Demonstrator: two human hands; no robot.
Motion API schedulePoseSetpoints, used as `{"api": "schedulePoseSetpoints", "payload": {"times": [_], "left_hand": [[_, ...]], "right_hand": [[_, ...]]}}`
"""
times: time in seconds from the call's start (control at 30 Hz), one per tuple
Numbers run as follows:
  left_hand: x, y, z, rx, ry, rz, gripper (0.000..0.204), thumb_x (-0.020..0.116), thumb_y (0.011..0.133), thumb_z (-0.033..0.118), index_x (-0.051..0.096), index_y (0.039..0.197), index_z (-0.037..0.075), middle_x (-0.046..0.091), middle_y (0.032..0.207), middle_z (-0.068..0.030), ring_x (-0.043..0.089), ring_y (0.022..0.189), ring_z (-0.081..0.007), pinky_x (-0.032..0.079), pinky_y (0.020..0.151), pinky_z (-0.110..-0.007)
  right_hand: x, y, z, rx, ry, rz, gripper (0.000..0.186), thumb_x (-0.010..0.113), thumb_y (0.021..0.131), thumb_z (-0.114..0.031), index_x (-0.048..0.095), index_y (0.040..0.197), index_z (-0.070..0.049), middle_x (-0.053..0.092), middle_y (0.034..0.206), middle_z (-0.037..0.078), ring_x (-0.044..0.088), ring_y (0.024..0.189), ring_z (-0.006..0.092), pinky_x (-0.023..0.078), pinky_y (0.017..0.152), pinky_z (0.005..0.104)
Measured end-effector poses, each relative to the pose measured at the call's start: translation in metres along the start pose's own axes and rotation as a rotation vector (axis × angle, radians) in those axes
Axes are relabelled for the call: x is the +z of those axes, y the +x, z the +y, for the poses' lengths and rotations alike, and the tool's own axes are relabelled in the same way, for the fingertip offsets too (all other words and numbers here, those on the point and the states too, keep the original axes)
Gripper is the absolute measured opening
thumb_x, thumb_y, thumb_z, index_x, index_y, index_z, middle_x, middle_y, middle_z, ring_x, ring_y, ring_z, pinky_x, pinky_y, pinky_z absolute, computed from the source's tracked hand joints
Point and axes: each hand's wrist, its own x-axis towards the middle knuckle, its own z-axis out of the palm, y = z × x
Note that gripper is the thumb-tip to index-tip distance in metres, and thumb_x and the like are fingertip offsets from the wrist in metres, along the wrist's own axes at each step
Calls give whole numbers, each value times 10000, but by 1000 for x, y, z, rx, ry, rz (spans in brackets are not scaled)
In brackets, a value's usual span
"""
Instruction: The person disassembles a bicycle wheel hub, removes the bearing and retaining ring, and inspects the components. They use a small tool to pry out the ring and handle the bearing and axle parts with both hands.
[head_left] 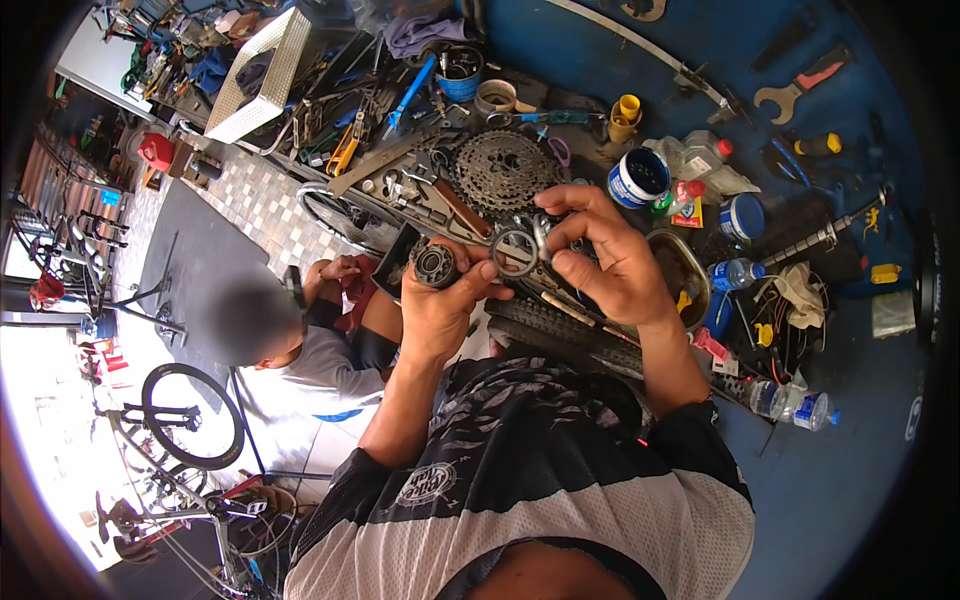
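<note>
My left hand (441,305) is closed around a dark round bicycle hub part (436,266), which looks like a freehub body with its open end facing up. A thin grey ring (514,254) sits between my two hands, close to the left thumb and fingertips. My right hand (610,262) pinches a small silver metal part (542,238) against the ring's right side. Whether the ring and the silver part are joined, I cannot tell. Just beyond my hands, a large bicycle cassette (503,168) lies flat on the cluttered bench.
A bicycle tyre (570,345) runs between my body and the bench. Around lie a white-and-blue tub (638,179), a metal tray (690,270), a water bottle (737,274) and several hand tools (345,145). At left a person (325,330) sits low, near a bicycle wheel (193,416).
</note>
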Motion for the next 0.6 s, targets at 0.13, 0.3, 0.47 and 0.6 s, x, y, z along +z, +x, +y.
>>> {"api": "schedulePoseSetpoints", "payload": {"times": [0.13,0.3,0.47,0.6], "left_hand": [[-1,-1,-3,-3,-6,-9,199,688,989,-121,564,995,35,734,1095,-175,775,1008,-267,721,794,-413],[1,-1,-4,20,-21,-22,195,675,992,-129,558,1001,27,735,1107,-196,777,1021,-285,719,787,-408],[4,-2,-2,23,-45,-34,191,673,995,-133,560,1005,20,735,1105,-209,777,1038,-306,721,777,-410],[1,-3,-4,17,5,-32,179,697,997,-87,571,1030,36,684,1096,-132,768,1083,-315,726,759,-443]], "right_hand": [[-7,-7,14,129,402,105,323,687,1086,-317,713,1132,2,590,1454,198,597,1274,251,468,1075,407],[-11,-10,24,182,963,148,344,654,1098,-274,650,1273,22,589,1476,232,642,1228,282,555,935,387],[-12,-11,34,81,1237,108,314,561,1141,-210,613,1321,42,595,1465,276,665,1275,349,632,910,400],[-14,-9,31,94,1264,94,291,551,1144,-204,618,1304,30,587,1470,286,661,1296,367,654,908,397]]}}
